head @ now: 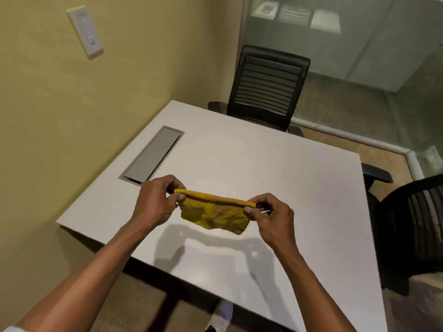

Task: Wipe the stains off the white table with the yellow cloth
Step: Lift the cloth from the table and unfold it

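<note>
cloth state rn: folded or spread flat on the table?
Folded, off the table. The yellow cloth hangs doubled over, its fold on top, pinched between left hand and right hand, casting a shadow on the white table.

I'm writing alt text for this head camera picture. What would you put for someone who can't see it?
Two bare hands hold a folded yellow cloth stretched in the air above a white table, the left hand and right hand each pinching an upper corner. A grey cable hatch is set in the tabletop, and black office chairs stand around it.
</note>
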`<state>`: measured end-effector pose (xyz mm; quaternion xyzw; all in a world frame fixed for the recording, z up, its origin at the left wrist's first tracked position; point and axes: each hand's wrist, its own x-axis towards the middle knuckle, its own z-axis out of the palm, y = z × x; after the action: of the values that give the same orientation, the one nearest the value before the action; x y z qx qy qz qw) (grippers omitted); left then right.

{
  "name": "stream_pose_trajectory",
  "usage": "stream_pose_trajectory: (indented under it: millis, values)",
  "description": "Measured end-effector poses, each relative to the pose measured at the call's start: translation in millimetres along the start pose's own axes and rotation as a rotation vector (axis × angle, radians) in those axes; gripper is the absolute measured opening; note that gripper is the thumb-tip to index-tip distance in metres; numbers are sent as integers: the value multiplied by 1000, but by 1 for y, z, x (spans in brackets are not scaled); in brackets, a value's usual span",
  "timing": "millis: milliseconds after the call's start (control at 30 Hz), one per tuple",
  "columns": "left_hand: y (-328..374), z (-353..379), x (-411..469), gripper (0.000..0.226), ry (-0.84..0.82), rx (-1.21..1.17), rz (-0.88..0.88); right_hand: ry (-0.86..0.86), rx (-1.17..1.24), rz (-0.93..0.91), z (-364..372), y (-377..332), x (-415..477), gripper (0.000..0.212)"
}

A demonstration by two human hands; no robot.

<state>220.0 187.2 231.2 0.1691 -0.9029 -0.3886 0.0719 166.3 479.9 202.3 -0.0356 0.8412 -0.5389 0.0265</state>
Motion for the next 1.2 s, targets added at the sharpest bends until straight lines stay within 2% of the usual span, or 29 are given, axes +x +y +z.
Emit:
stream_pose_trajectory:
  millis: [167,333,433,633,800,900,1200]
  values:
    - [-18,-5,31,13,63,156,-16,-65,-35,-53,34,3,36,23]
    - [-37,-19,67,3,72,392,-66,-110,-157,-234,73,-2,58,27]
    - [-51,-29,91,5,15,373,-113,-131,-193,-271,101,4,70,26]
    - [-91,-37,158,13,-153,219,-183,-103,-213,-146,155,5,101,23]
    - [-124,-25,234,12,-261,324,-147,-114,-327,16,201,10,152,27]
    - [-138,-11,279,10,-293,392,-94,-118,-416,74,224,17,188,28]
    - [-171,44,378,16,-298,364,-33,-211,-604,148,265,34,273,22]
